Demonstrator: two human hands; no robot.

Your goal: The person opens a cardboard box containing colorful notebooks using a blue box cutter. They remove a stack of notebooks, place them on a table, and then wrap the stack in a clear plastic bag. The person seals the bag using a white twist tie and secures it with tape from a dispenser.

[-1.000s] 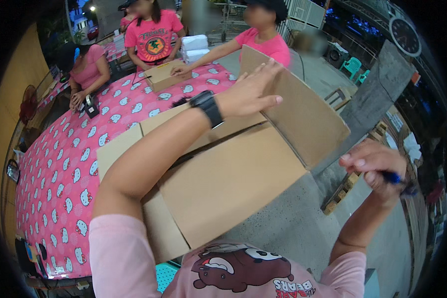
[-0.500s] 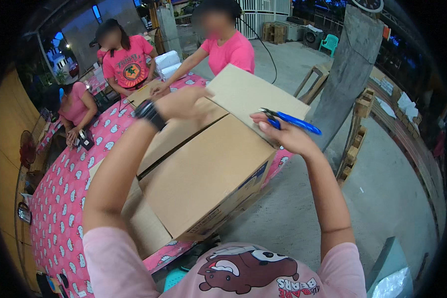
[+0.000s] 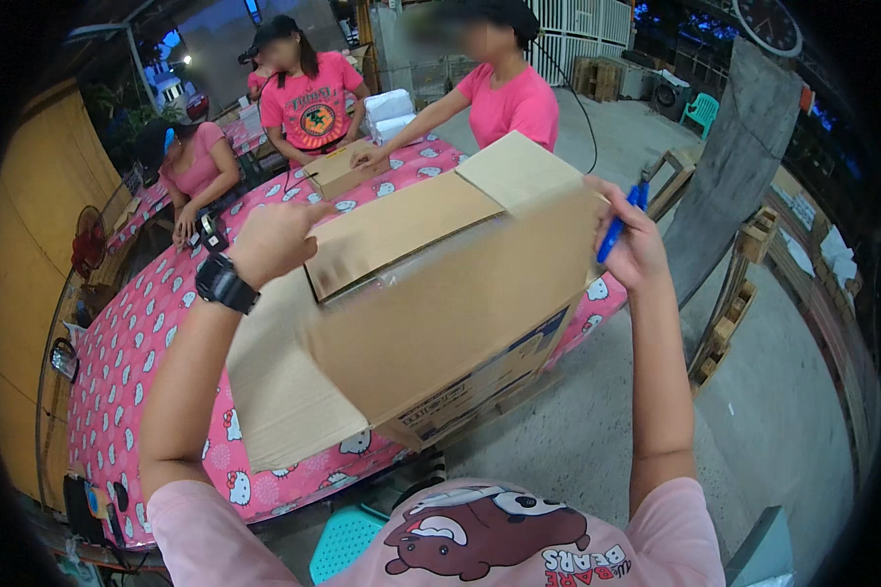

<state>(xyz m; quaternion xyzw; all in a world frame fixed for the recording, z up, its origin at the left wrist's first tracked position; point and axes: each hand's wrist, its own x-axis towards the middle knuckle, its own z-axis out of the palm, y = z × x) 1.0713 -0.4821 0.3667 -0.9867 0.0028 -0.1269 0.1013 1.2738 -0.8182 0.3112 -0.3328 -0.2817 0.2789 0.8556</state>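
Observation:
A large brown cardboard box [image 3: 460,303] stands on the table in front of me, with its top flaps loose. Its near long flap is raised a little and blurred, and a gap beside the far flap [image 3: 406,230] shows clear plastic inside. My right hand [image 3: 634,240] is closed around blue-handled cutting pliers [image 3: 612,240], its fingers also at the right corner of the raised flap. My left hand [image 3: 276,243], with a black watch [image 3: 227,284] on the wrist, hovers by the box's left end. Its fingers are partly spread and hold nothing.
A pink patterned cloth covers the table [image 3: 147,391]. Across it, a person's hand rests on a smaller carton [image 3: 338,174], near white rolls [image 3: 390,115]. Other people in pink shirts are at the far left. A wooden post [image 3: 744,166] stands right; a turquoise stool [image 3: 347,543] is below.
My left hand has moved left off the box top, and my right hand has come up to the near flap's corner with the pliers. That flap has lifted, widening the gap.

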